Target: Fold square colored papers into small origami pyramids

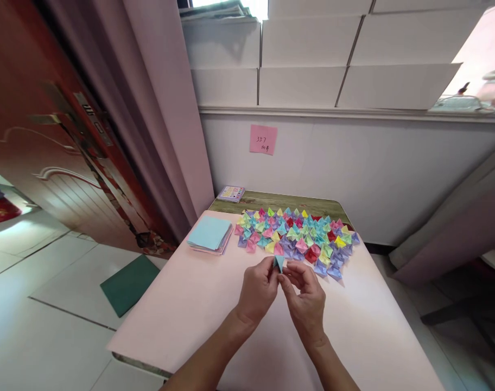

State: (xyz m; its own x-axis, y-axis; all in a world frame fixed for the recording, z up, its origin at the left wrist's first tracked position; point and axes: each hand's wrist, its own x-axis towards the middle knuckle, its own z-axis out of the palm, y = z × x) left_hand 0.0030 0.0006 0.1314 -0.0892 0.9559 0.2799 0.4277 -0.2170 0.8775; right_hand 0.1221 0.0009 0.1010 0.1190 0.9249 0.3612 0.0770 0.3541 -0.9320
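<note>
In the head view, you have both hands over the middle of the pale pink-covered table (190,304), between its near edge and the rows of folded paper. Your left hand (258,290) has its thumb and fingertips pinched on a small blue-green folded piece (279,263), which it holds up with a narrow tip pointing down. Your right hand (308,298) is just beside it, fingers curled and thumb reaching in beneath the piece; you cannot tell from here whether those fingertips grip the paper.

Beyond your hands, many-coloured folded paper pieces (300,245) sit close together, spreading from the middle of the far half to the right edge. To their left, near the left edge, is a stack of square paper sheets (209,233), light blue on top. At the far left corner, a printed pack (231,193) lies on the bare wood-patterned strip (290,201) along the far edge. A pink note (263,140) marked 357 is on the wall behind.
</note>
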